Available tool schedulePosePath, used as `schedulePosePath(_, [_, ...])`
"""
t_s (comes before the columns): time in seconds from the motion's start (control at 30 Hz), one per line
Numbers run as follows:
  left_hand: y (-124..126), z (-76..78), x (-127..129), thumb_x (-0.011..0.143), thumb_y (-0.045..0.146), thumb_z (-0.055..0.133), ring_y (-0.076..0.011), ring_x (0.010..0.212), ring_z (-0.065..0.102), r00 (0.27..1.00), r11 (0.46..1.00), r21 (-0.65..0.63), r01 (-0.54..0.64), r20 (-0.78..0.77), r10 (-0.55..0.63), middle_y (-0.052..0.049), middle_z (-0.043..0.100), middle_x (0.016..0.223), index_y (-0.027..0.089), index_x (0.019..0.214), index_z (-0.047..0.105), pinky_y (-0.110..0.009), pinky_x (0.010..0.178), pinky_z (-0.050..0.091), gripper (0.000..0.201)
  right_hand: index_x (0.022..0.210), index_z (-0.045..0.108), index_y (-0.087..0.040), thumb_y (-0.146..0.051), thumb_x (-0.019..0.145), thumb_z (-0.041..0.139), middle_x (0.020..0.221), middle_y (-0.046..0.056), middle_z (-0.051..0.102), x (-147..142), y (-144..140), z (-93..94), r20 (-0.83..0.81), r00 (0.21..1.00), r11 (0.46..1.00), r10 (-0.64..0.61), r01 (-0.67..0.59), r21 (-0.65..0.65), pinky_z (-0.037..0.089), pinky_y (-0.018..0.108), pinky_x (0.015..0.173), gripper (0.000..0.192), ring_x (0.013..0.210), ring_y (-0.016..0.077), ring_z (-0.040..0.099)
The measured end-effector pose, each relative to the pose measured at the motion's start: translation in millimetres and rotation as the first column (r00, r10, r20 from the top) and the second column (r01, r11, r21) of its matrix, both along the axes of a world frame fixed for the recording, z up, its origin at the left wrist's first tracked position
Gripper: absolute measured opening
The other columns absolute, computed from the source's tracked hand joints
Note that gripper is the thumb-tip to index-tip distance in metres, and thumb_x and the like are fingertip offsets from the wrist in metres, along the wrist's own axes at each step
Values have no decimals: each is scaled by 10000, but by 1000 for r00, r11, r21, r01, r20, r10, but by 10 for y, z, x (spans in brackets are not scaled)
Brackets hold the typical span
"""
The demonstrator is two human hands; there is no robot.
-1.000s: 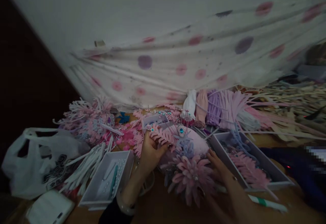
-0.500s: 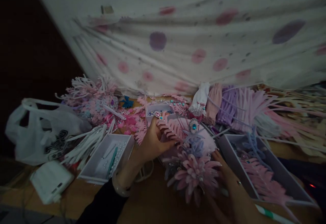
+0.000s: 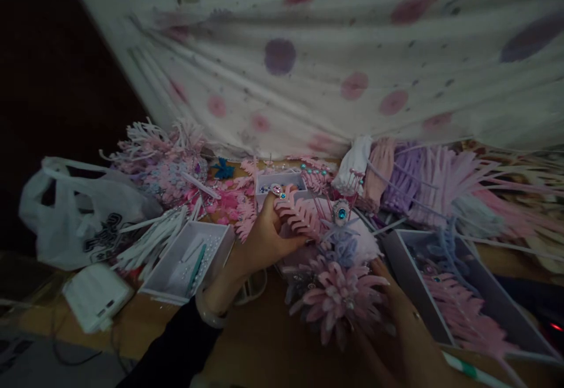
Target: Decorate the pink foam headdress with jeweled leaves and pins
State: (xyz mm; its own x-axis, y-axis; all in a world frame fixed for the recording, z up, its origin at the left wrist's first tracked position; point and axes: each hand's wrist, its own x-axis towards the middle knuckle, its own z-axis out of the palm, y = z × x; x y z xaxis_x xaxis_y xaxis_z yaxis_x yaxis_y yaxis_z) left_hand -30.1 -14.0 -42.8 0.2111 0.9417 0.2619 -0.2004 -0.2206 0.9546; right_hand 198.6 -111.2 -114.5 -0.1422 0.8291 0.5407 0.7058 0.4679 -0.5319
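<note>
My left hand (image 3: pixel 262 238) pinches a pink fern-shaped leaf (image 3: pixel 299 214) with small jewels near its tip, thumb below and fingers behind. The leaf belongs to a craft flower piece with a large pink flower (image 3: pixel 344 297) in front, a pale blue flower (image 3: pixel 341 244) above it and an oval blue gem (image 3: pixel 342 213) higher up. On the right, my right hand (image 3: pixel 399 311) grips the side of this flower piece; its fingertips are partly hidden behind the petals. Behind the piece shows a pale rounded form (image 3: pixel 363 236).
A white box (image 3: pixel 152 282) with beads and a teal tool stands left; another box (image 3: pixel 447 323) holding a pink leaf stands right. Pipe-cleaner bundles (image 3: pixel 408 182) lie behind. Further left are a plastic bag (image 3: pixel 57 217) and a white device (image 3: pixel 97 297). A dotted cloth (image 3: pixel 326 111) hangs at the back.
The camera view has shifted slightly, with the cloth's dots moved up and outward. Both hands keep their holds on the flower piece, which has hardly moved.
</note>
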Motion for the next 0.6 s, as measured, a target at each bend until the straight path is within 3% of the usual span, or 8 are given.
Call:
schedulePosePath(0.1, [21,12,16,655,121,821,-175,982,663,1000,1000,22,11,13,-12,-6,674,988,232,1035,405,-311,865,509,575,1509,247,-209,-343,942,473,1506,146,346,-43,-42,117,23,1000,996,7,-5,-87,433,549,1055,625,1289,348,470])
schedulePosePath(0.23, [10,30,36,648,118,822,-176,970,652,999,1000,19,-21,-25,21,-10,654,978,227,1016,406,-315,858,503,566,1501,241,-187,-343,946,474,1484,157,373,-24,-73,191,27,999,995,40,-38,-88,432,537,1063,621,1300,334,458])
schedulePosePath(0.43, [-76,63,32,659,171,824,-159,896,619,997,999,0,-44,-66,44,5,606,910,224,1026,383,-307,805,491,576,1485,279,-176,-345,946,479,1471,158,380,-18,-71,179,16,999,996,43,-42,-85,432,522,1066,599,1321,329,433])
schedulePosePath(0.53, [-86,57,34,686,197,814,-120,830,585,1000,1000,13,15,20,-15,31,562,860,219,999,404,-269,768,477,516,1478,276,-161,-333,932,501,1464,170,379,-18,-61,144,19,999,998,46,-45,-42,403,525,1087,615,1297,332,457])
schedulePosePath(0.6, [-83,52,56,692,226,815,-98,775,559,998,1000,-2,-18,60,18,46,530,830,212,1004,432,-247,738,465,495,1473,281,-156,-338,927,503,1441,171,407,-18,-52,121,33,999,999,29,-28,-20,428,505,1068,618,1268,328,486])
